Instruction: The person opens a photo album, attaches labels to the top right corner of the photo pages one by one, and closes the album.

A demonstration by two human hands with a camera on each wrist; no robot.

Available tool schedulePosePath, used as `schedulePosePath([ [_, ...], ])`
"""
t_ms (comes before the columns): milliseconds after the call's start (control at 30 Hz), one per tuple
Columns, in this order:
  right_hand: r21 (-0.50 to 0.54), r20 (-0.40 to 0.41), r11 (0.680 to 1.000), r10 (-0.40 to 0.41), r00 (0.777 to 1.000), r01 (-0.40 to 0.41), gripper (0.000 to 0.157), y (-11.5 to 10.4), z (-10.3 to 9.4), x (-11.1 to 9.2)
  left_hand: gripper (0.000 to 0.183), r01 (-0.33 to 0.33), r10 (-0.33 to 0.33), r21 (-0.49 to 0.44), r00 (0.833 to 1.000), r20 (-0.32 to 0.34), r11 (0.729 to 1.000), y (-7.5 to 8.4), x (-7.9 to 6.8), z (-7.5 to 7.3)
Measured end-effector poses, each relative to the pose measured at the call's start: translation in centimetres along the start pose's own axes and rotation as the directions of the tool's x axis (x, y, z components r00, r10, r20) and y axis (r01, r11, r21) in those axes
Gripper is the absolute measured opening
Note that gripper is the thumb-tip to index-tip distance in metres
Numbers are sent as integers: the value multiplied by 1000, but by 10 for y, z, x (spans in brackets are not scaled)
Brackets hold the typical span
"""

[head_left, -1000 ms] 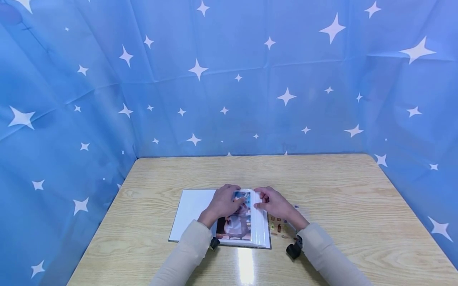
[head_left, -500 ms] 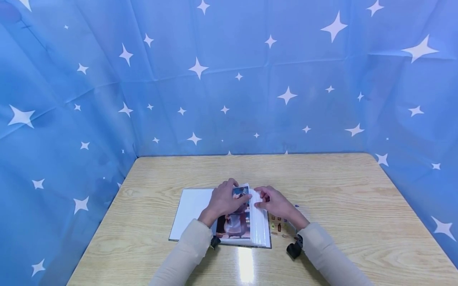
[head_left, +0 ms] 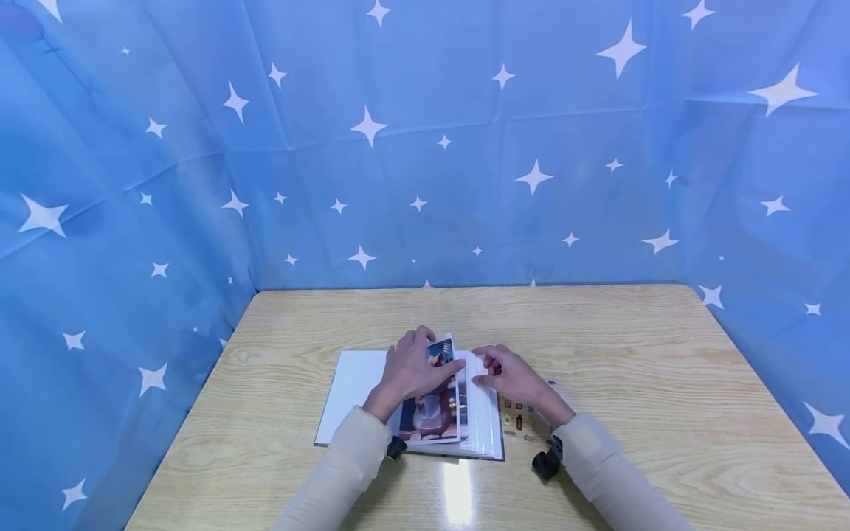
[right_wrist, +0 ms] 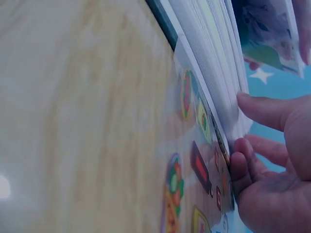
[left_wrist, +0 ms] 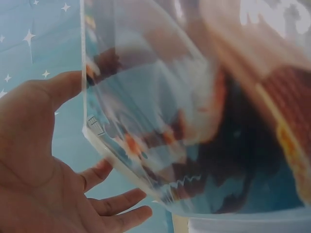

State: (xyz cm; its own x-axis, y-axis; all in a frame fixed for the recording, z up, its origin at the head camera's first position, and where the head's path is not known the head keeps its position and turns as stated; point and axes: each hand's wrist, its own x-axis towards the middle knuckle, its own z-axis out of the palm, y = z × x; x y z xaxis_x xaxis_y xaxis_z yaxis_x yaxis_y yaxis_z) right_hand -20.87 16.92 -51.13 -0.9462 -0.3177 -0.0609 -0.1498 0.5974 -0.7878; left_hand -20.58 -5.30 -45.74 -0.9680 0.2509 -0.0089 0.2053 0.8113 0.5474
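Observation:
An open photo album (head_left: 355, 387) lies on the table, its white inside cover to the left. My left hand (head_left: 408, 369) holds a clear-sleeved page (head_left: 428, 417) with a printed picture, lifting its right edge off the pages below. In the left wrist view the thumb and fingers (left_wrist: 97, 174) sit around the sleeve's corner. On the album's right side, my right hand (head_left: 511, 376) grips the upper edge of the remaining page stack (right_wrist: 214, 63). Its thumb presses the page edges while some fingers curl against the cover side.
A clear sticker sheet (head_left: 516, 420) with small colourful food shapes lies right of the album, partly under my right forearm. The wooden table (head_left: 631, 369) extends around them, with a blue star-printed curtain (head_left: 432, 169) behind and to the sides.
The picture page has risen and tilted leftward with my left hand, exposing another page edge beneath. My right hand has stayed in place.

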Motion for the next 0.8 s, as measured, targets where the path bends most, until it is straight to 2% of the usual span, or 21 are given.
schedulePosePath([
  [300,11,1,1000,-6,1000,6,51,-1,0,-2,72,12,-10,-78,1000,28,997,-6,-6,-12],
  [433,14,5,1000,-13,1000,13,51,-1,1,-2,73,12,-7,-167,999,35,986,-10,-11,-22],
  [567,14,3,1000,-16,1000,16,51,-1,0,-2,70,11,-9,-262,1000,12,965,-16,-14,-36],
  [800,8,-1,1000,-19,1000,19,51,-1,0,-1,63,28,-48,-349,998,-47,937,-32,-18,-55],
])
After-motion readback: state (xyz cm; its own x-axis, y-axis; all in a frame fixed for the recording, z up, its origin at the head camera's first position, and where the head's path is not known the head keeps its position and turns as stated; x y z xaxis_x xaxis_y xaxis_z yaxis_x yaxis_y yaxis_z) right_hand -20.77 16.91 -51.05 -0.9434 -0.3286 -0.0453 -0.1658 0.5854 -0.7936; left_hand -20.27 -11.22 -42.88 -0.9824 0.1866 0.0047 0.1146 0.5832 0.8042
